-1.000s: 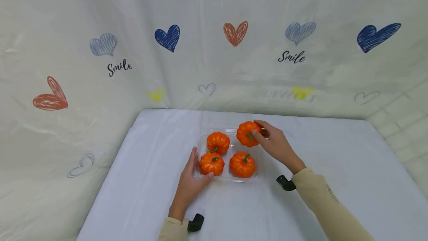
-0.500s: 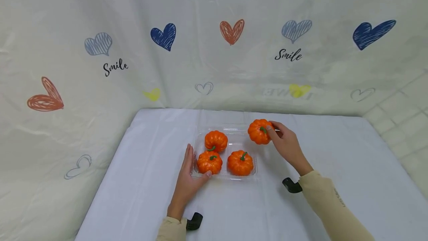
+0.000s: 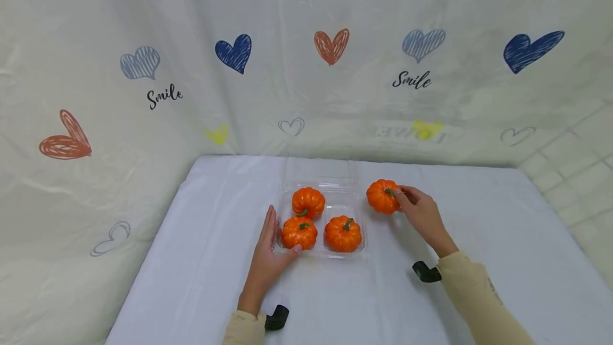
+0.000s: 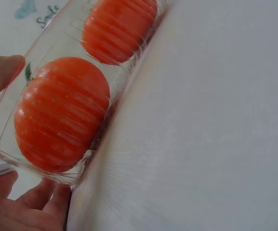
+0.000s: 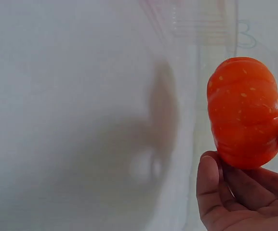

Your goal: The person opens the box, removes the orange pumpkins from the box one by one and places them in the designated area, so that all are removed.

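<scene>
My right hand [image 3: 422, 216] pinches an orange toy pumpkin [image 3: 381, 196] by its side, thumb near the green stem, to the right of a clear plastic clamshell container [image 3: 322, 252]. The right wrist view shows the held pumpkin [image 5: 244, 113] raised, with a shadow on the cloth to its left. Inside the container are three more pumpkins: one at the back left [image 3: 308, 201], one at the front left [image 3: 299, 233] and one at the front right [image 3: 342, 234]. My left hand [image 3: 266, 265] rests against the container's front left corner, fingers straight along its left side, thumb at the near rim.
The container's transparent lid [image 3: 318, 172] is folded back behind it. White cloth covers the table [image 3: 201, 260]. A pale curtain [image 3: 287, 89] printed with hearts hangs along the table's back edge. A small black camera [image 3: 426, 271] is worn at the right wrist.
My right hand has carried its pumpkin from over the container's back right to beyond its right side, then a little lower. My left hand has stayed at the container.
</scene>
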Tool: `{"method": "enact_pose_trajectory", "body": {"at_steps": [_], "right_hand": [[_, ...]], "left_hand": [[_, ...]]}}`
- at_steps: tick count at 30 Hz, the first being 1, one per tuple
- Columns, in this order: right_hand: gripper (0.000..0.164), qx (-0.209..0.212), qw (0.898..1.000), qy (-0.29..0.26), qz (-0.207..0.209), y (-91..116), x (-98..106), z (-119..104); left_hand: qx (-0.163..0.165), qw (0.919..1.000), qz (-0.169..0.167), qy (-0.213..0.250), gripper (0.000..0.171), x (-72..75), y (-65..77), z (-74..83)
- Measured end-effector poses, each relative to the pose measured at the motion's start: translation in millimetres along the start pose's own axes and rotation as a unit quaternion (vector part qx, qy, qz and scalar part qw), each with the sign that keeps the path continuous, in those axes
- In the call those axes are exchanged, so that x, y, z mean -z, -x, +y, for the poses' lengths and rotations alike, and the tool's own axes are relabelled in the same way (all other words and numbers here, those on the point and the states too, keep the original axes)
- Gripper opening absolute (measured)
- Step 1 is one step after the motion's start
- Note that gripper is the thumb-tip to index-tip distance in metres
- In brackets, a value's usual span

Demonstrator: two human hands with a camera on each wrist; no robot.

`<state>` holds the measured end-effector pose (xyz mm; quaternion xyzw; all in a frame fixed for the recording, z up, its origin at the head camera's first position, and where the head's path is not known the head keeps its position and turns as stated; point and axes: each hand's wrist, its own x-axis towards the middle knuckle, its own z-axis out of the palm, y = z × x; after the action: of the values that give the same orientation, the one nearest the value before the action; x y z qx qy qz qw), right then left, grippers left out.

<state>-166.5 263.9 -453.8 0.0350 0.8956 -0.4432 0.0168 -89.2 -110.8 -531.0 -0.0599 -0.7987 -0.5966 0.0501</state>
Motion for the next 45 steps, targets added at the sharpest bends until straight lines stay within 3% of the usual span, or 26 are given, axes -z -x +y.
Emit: {"method": "enact_pose_trajectory", "body": {"at_steps": [4,16,26,33,40,45], "right_hand": [[0.072,-0.024,1.0,-0.002,-0.008,-1,-4,7],[0.074,-0.034,0.999,-0.012,-0.008,-2,-15,20],[0.071,-0.05,0.998,-0.009,0.031,-7,-23,21],[0.063,-0.054,0.996,-0.024,0.066,0,-21,19],[0.062,0.005,0.992,-0.072,0.103,14,-11,8],[0.064,0.033,0.989,-0.109,0.099,25,-7,-8]], "left_hand": [[0.001,1.0,0.002,-0.004,0.109,1.6,0.6,-1.5],[0.006,1.0,0.004,-0.003,0.11,2.9,2.0,-0.9],[0.01,0.9999,0.006,-0.006,0.11,3.9,1.3,0.4],[0.007,0.9999,0.007,-0.004,0.108,2.7,1.6,-0.8],[0.01,0.9999,0.005,0.001,0.108,0.3,1.1,-0.2],[0.008,1.0,0.0,0.003,0.108,-0.6,-0.6,-0.6]]}}
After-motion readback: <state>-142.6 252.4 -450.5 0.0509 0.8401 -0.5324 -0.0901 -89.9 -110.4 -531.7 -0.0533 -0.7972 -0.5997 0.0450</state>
